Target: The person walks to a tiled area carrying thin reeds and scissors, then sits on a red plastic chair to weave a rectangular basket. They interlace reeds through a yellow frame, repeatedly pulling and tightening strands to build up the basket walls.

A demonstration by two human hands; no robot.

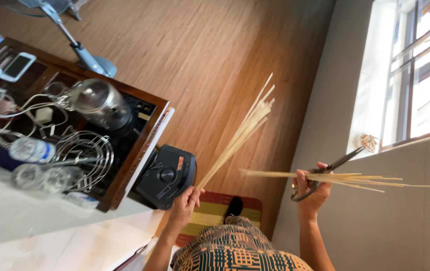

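A: From the head view, what's held?

B: The left hand (pixel 184 200) is closed on a fan of thin pale sticks (pixel 240 134); the right hand (pixel 309 190) clamps a second bundle (pixel 345 177) plus dark shears (pixel 331 168).

A: Risk?

B: I'd judge loose sticks could slip floorward, or the blades nick fingers.

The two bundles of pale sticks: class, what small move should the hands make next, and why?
Probably bring the left hand toward the right hand. Each grips a separate fan of pale sticks, held well apart, and the right hand also holds dark scissors, so joining the bundles seems likeliest.
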